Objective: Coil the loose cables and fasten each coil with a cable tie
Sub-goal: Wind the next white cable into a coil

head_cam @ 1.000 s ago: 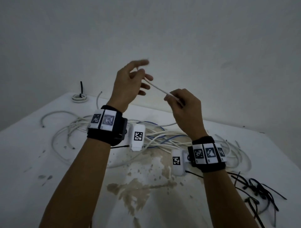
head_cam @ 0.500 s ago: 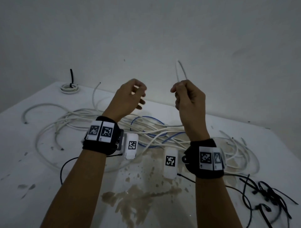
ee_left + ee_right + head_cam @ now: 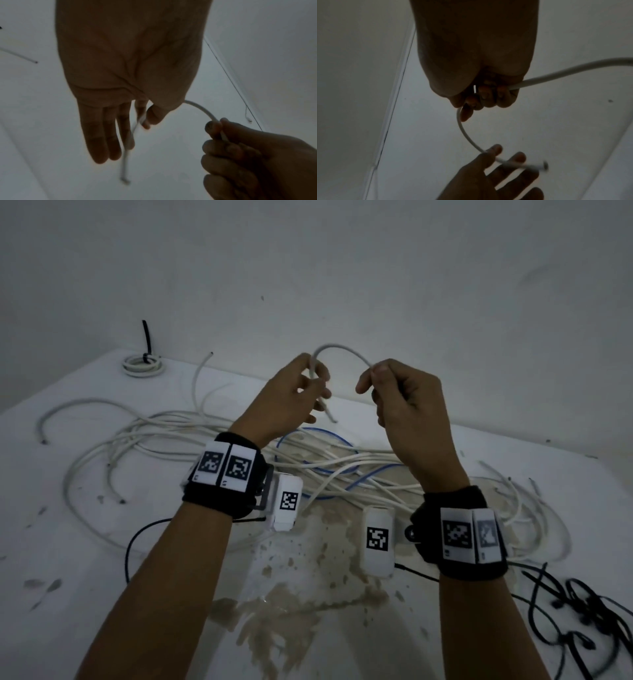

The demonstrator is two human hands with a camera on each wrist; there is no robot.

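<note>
A thin white cable [image 3: 339, 349] arches in the air between my two hands, above the table. My left hand [image 3: 317, 385] pinches it between thumb and forefinger near its free end [image 3: 330, 416], which hangs down past the fingers. In the left wrist view the other fingers [image 3: 102, 142] lie straight beside the cable [image 3: 127, 142]. My right hand [image 3: 373, 381] grips the cable in a fist; in the right wrist view the cable [image 3: 573, 70] leaves that fist to the right and curves down [image 3: 464, 134] to my left hand [image 3: 489, 152].
A tangle of loose white and blue cables [image 3: 239, 446] lies across the white table [image 3: 68, 542] under my hands. A tied white coil [image 3: 142, 364] sits at the back left. Black cable ties [image 3: 582, 611] lie at the front right. A brown stain [image 3: 291, 611] marks the middle; a wall stands behind.
The left hand has taken hold of the cable near its free end. The narrow loop that stood above the right fist now spans the gap between both hands as an arch.
</note>
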